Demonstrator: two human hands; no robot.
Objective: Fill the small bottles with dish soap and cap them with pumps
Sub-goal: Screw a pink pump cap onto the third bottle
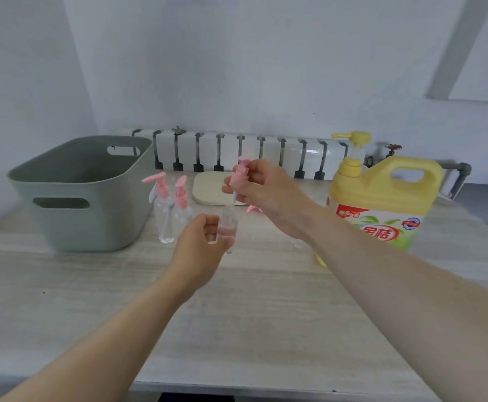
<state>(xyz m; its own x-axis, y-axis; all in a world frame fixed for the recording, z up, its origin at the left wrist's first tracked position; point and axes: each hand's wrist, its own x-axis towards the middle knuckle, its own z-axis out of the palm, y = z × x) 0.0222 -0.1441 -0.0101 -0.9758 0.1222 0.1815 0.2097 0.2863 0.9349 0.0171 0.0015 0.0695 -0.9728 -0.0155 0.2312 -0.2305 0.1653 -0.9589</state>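
Our left hand (199,242) has its fingers (211,231) curled round a small clear bottle (229,227), held upright just above the tabletop (237,314). The right hand's (266,192) fingers (253,168) pinch a pink pump (241,172), whose dip tube hangs just over the bottle's mouth. To the left, two bottles (164,216) with pink pumps on top stand beside a green basket (83,195). A yellow dish soap jug (382,195) stands on the right, and a pale board (209,188) lies near the radiator (237,152).
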